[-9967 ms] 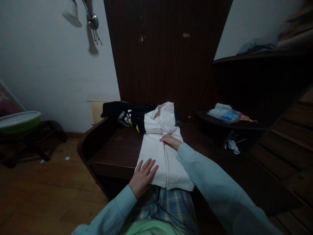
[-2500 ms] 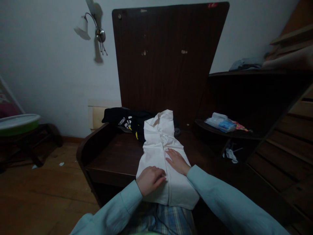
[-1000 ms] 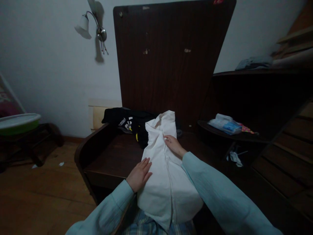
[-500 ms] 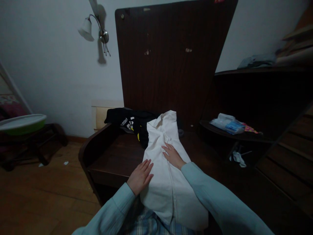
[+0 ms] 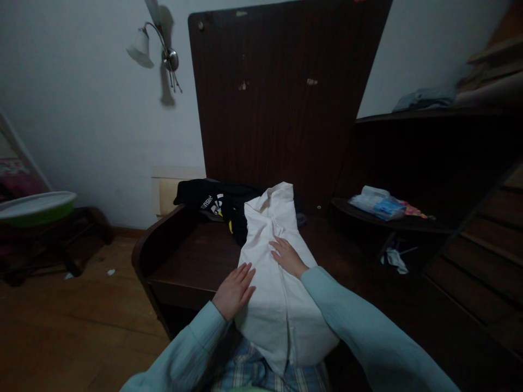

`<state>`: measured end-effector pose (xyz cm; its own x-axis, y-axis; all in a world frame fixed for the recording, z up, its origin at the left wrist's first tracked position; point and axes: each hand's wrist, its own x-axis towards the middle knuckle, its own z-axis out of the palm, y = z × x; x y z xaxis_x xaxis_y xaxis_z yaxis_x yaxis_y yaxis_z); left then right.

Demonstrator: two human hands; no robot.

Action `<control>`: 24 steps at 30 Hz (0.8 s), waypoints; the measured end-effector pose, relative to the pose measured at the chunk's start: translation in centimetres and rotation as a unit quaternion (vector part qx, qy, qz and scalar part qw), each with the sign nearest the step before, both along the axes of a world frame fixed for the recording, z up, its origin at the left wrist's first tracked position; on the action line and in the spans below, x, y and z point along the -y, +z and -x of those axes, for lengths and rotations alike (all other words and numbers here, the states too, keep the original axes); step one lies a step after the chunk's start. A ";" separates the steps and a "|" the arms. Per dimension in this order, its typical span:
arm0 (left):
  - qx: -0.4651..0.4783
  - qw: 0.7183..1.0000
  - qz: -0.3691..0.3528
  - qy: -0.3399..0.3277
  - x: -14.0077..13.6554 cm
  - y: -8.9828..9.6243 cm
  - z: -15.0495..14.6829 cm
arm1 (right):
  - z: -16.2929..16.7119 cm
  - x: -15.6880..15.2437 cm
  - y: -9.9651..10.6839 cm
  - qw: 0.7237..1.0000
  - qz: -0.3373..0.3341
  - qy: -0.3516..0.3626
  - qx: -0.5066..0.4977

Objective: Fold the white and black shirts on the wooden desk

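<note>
A white cloth garment, which looks like a pair of trousers, lies lengthwise over the dark wooden desk, its near end hanging over my lap. My left hand rests flat on its left edge with the fingers stretched out. Near the middle of the cloth, my right hand lies palm down, fingers spread, beside a long crease. Neither hand grips the fabric. Under the garment's far left corner is a black garment with white and yellow print.
A dark wooden panel rises behind the desk. To the right, a corner shelf carries a plastic packet. A green basin sits on a low stool at the left. A lamp hangs on the wall.
The near right corner of the white garment has drawn up and inward to the left. Both hands keep almost the same place; the view has shifted slightly.
</note>
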<state>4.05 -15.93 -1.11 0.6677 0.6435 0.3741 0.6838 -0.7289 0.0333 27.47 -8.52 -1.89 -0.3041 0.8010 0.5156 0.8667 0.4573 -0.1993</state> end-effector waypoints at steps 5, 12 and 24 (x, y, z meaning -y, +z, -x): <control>0.003 1.000 -0.003 0.000 -0.1 -0.2 0.1 | -0.1 -0.1 -0.1 1.000 -0.002 0.004 0.001; 0.008 1.000 -0.006 -0.003 -0.1 -0.1 0.0 | 0.0 0.0 0.1 1.000 -0.016 0.001 0.011; 0.011 1.000 -0.020 -0.001 -0.2 -0.6 0.1 | 0.2 0.1 0.2 1.000 -0.022 0.001 0.002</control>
